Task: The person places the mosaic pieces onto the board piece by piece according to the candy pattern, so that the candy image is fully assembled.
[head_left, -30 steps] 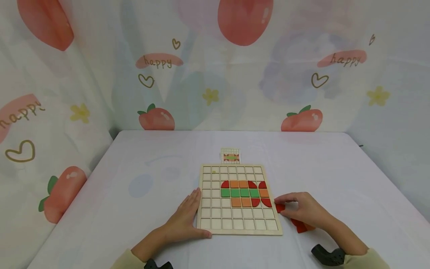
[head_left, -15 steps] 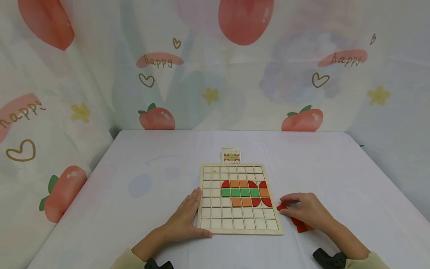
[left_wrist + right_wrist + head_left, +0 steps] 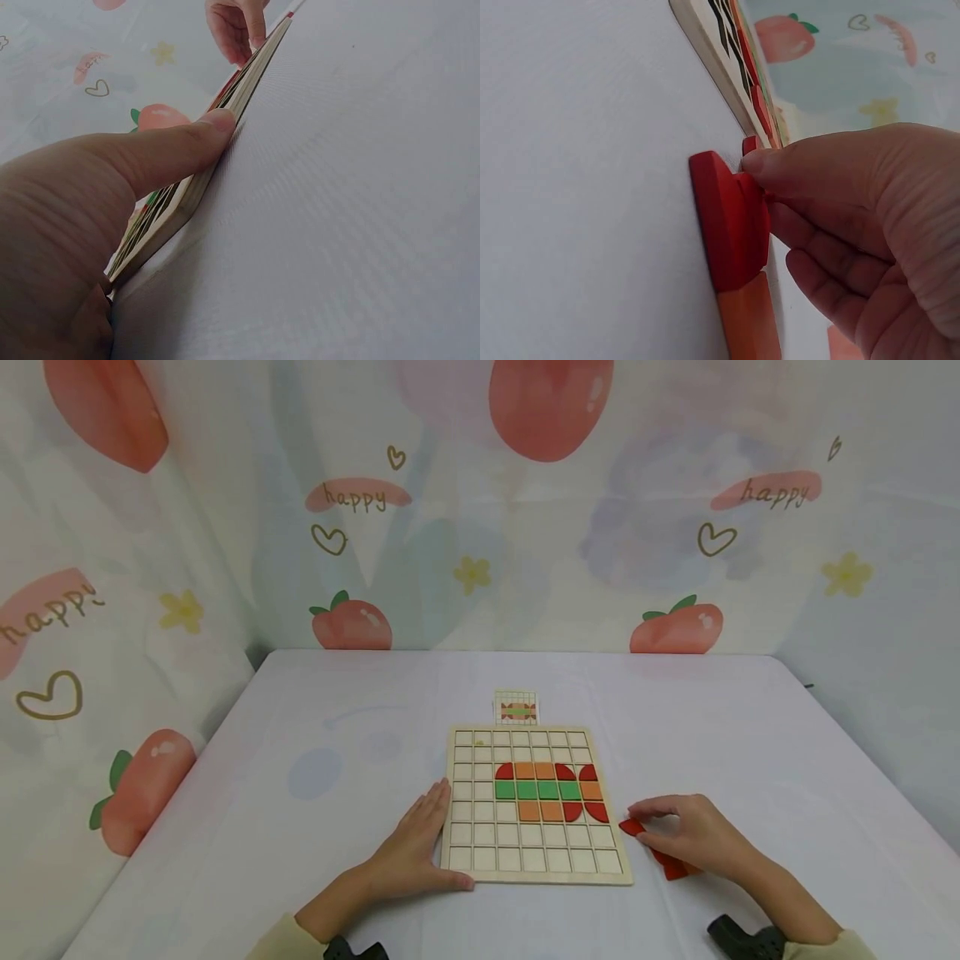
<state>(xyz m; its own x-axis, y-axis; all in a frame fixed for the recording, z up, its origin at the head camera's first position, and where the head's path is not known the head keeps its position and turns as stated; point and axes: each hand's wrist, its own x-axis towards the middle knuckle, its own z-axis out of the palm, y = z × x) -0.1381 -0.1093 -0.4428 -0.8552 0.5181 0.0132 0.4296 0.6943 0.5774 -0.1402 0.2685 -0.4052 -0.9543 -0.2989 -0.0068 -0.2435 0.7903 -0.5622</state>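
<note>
A wooden grid board (image 3: 517,858) lies on the white table, with red rounded, orange and green square tiles in its cells. My left hand (image 3: 408,847) rests against its near left corner, fingers straight along the left side. In the left wrist view, the thumb (image 3: 184,150) presses the board's near edge. Just right of the board, my right hand (image 3: 693,835) pinches a small red tile (image 3: 632,827) between thumb and fingertips. The right wrist view shows that red tile (image 3: 750,142) partly hidden by the thumb. Beside it lie another red piece (image 3: 731,225) and an orange piece (image 3: 750,319).
A small pattern card (image 3: 516,707) touches or nearly touches the board's far edge. Loose red tiles (image 3: 673,867) lie partly under the right hand. A printed curtain (image 3: 525,543) stands behind the white table (image 3: 337,718). Black wrist devices (image 3: 742,937) sit at both wrists.
My right hand has drawn slightly rightward from the board's edge, and the red tile by its fingertips has turned. The left hand and board stay in place.
</note>
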